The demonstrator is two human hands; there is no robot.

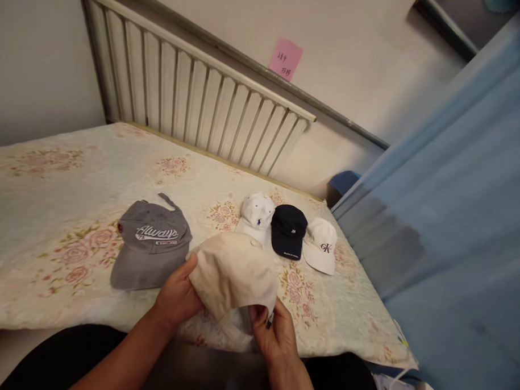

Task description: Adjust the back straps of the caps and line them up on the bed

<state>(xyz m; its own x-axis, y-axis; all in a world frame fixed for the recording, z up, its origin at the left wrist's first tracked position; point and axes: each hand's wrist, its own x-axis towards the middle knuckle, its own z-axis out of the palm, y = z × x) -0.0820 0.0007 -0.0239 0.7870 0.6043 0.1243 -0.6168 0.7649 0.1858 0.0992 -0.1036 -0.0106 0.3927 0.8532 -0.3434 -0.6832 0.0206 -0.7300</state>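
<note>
A cream baseball cap (235,270) is held above the near edge of the bed, its back opening and strap toward me. My left hand (180,294) grips its left side, thumb on the outside of the crown. My right hand (271,328) is closed on the cap's right rear edge, by a small dark piece at the strap. To the left lies a grey cap (153,238) with "Always" lettering. Beyond the held cap, a white cap (257,215), a black cap (289,231) and a white "CK" cap (322,244) stand in a row.
The caps lie on a floral bed cover (89,189). A white slatted radiator (205,100) runs along the wall behind. A blue curtain (448,211) hangs at the right. A pink note (286,58) is stuck on the wall, and a dark-framed picture (471,17) hangs at upper right.
</note>
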